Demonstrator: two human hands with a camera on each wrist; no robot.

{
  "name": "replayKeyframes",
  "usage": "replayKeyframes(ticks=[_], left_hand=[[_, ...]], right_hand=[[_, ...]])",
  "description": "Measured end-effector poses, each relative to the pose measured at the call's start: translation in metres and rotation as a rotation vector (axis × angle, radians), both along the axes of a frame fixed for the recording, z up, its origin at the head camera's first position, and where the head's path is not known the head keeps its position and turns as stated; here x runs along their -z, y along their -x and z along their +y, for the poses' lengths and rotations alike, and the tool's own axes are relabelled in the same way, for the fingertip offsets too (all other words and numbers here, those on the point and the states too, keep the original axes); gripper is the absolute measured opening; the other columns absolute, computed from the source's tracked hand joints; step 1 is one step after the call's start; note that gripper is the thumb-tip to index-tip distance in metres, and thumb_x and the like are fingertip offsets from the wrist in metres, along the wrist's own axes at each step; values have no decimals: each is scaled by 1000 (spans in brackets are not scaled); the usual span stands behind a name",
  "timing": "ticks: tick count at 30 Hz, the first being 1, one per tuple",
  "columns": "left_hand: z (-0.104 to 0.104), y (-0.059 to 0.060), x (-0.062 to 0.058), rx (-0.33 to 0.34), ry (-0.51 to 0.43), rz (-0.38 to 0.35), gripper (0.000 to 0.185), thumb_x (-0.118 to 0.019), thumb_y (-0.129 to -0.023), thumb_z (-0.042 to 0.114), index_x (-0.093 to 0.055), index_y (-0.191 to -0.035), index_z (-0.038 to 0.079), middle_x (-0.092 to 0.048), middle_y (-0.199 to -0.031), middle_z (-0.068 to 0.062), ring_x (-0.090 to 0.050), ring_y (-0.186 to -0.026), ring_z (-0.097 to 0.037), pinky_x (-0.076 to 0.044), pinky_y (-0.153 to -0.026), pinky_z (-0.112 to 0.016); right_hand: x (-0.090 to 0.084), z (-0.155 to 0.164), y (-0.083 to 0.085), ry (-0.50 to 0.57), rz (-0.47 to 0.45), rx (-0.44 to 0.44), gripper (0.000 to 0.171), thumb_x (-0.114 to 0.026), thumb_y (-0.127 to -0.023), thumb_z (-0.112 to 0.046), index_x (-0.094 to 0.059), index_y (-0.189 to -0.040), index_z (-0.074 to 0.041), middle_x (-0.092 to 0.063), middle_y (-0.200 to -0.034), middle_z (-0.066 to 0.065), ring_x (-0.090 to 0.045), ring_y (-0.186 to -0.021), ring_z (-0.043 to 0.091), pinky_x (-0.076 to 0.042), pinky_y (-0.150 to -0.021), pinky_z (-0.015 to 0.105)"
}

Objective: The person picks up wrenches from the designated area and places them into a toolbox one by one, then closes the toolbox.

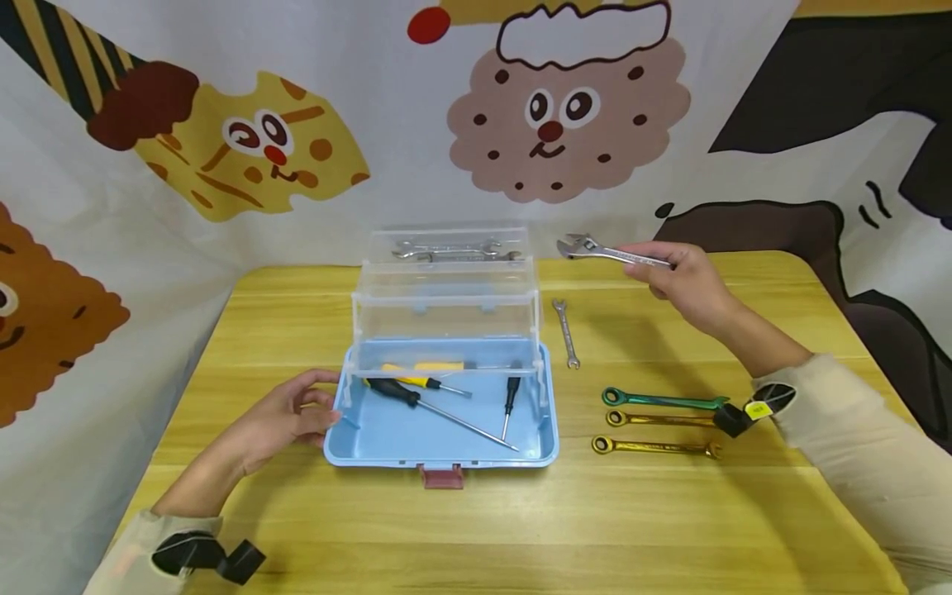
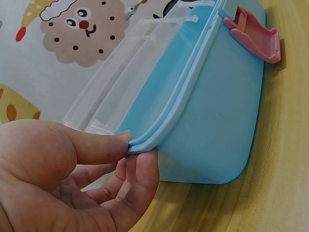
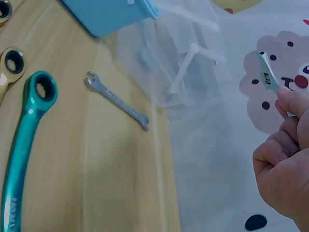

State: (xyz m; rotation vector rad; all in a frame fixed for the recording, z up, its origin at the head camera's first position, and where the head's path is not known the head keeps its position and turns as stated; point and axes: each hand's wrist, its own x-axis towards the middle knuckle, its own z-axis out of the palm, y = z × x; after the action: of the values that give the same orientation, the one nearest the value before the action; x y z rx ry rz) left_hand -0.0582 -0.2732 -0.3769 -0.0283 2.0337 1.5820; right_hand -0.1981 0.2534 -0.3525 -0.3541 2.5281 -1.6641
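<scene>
Right hand (image 1: 687, 285) is holding a chrome adjustable wrench (image 1: 606, 250) by its handle, raised above the far right of the wooden desk (image 1: 669, 529), jaw end pointing toward the toolbox. Grip: fingers and thumb pinching the handle. The right wrist view is showing small black print on the handle, too small to read.

Left hand (image 1: 286, 413) is resting at the left rim of the blue toolbox (image 1: 446, 442). The left wrist view is showing thumb and fingertips (image 2: 140, 164) pinching the rounded plastic lip there; the head view is hiding this contact. The same view is catching the pink latch (image 2: 253, 34).

Clear fold-out trays (image 1: 446, 302) are standing open above the blue base; a double open-end spanner (image 1: 449, 248) is lying in the top tray. Three screwdrivers are lying in the base, one of them yellow-handled (image 1: 420, 378).

On the desk to the right: a small silver spanner (image 1: 567, 332) beside the box, then a teal ratchet spanner (image 1: 662, 401) and two gold ones (image 1: 654, 447), side by side. Their markings are illegible.
</scene>
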Motion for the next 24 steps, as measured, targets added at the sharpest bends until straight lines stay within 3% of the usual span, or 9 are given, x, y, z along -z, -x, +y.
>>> replayKeyframes(ticks=[6,11,15,24], left_hand=[[1,0,1,5,-5,6,57,-62,-99,1,-33,-147,-9,-55,-105,-13,-66,-86,-24,-61,-72,-36],[0,0,1,-8,5,-2,57,-62,-99,0,-33,-147,-8,-55,-105,-13,-66,-86,-24,-61,-72,-36],[1,-1,3,-3,-5,5,57,-61,-99,0,-32,-148,-9,-55,-106,-13,-66,-86,-23,-61,-72,-36],[1,-1,4,0,-14,14,58,-61,-100,0,-31,-149,-9,-55,-105,-12,-66,-85,-22,-60,-71,-36]], right_hand=[[-9,-12,3,-5,0,-39,34,-66,-101,-25,-70,-129,-5,-36,-64,-2,-29,-51,19,-28,-49,34],[-15,-26,5,-4,4,-67,33,-66,-102,-23,-70,-130,-7,-46,-69,-2,-28,-51,19,-28,-49,34],[-17,-41,7,5,-22,-84,34,-67,-101,-24,-70,-130,-8,-62,-84,-2,-28,-51,16,-30,-51,31],[-16,-77,13,-2,-42,-156,31,-68,-100,-21,-71,-129,-10,-71,-113,0,-31,-51,11,-32,-48,23]])
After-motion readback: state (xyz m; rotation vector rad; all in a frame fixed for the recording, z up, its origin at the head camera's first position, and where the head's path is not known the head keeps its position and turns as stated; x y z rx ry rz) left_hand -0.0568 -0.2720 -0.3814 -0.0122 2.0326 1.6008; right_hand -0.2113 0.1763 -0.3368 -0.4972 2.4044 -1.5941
